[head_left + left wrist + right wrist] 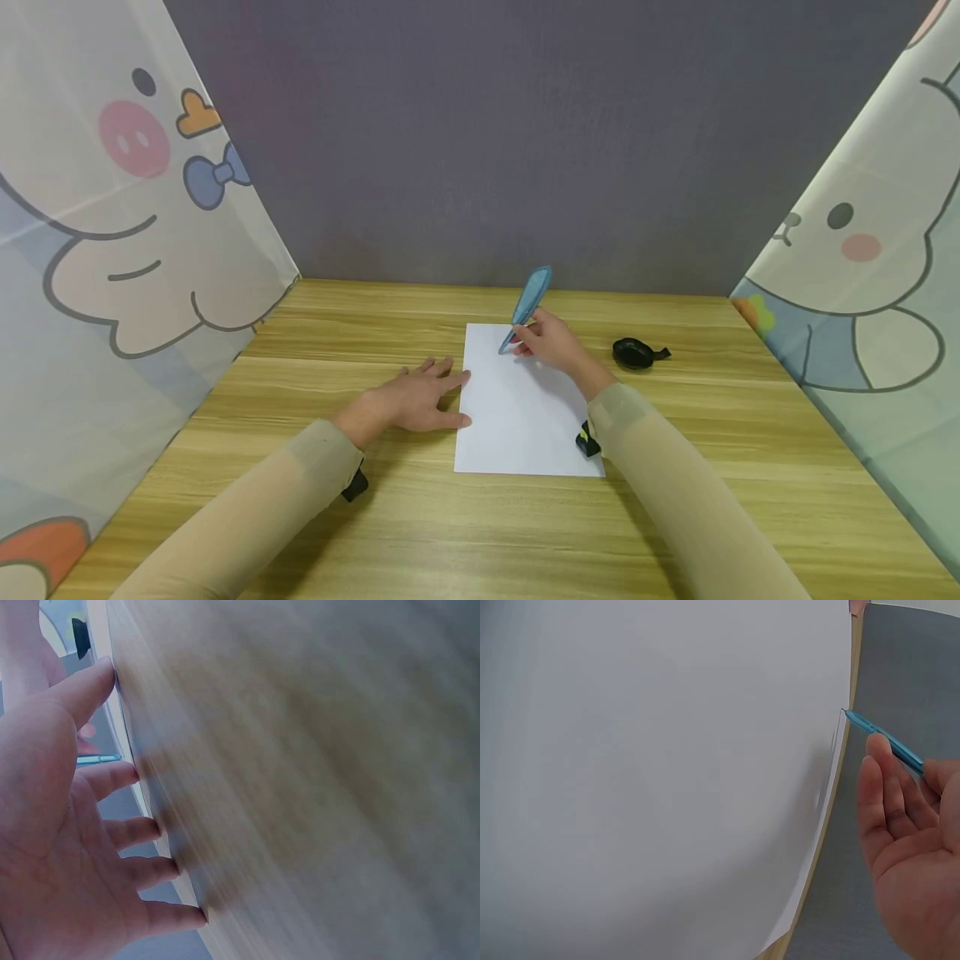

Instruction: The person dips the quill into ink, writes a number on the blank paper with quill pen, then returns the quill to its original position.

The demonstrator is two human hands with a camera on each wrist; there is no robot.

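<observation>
Pen (532, 294) pinched in right hand (553, 341); left hand (418, 398) splayed.

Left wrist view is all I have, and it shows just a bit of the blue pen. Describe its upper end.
Observer: In the head view, the blue pen widens into a broad, blade-like top.
Operator: Now report any marks on the white paper.
Observer: The right wrist view shows thin lines near the pen's tip.
Operator: Tell me what lies to the right of the right hand.
Observer: In the head view, a small black object with a short tab lies there on the wooden table.
</observation>
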